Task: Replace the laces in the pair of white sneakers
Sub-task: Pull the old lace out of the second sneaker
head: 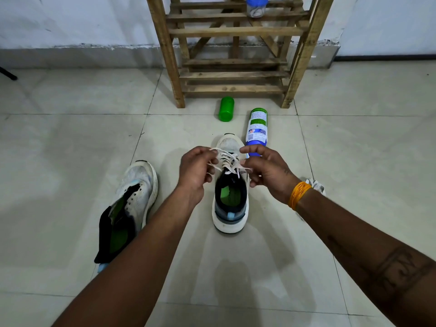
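Note:
A white sneaker (230, 206) with a green insole stands upright on the tiled floor in the middle, toe pointing away from me. A white lace (227, 159) crosses its eyelets. My left hand (194, 168) pinches the lace's left end above the tongue. My right hand (266, 169) pinches the right end, fingers curled. The second white sneaker (134, 192) lies to the left with no lace, its tongue pulled open. A bundle of white laces (317, 185) lies on the floor behind my right wrist, mostly hidden.
A blue and green bottle (257, 129) lies on the floor just beyond the middle sneaker. A green cap (226, 109) lies near it. A wooden rack (233, 50) stands against the wall with a blue-lidded jar (256, 7) on it.

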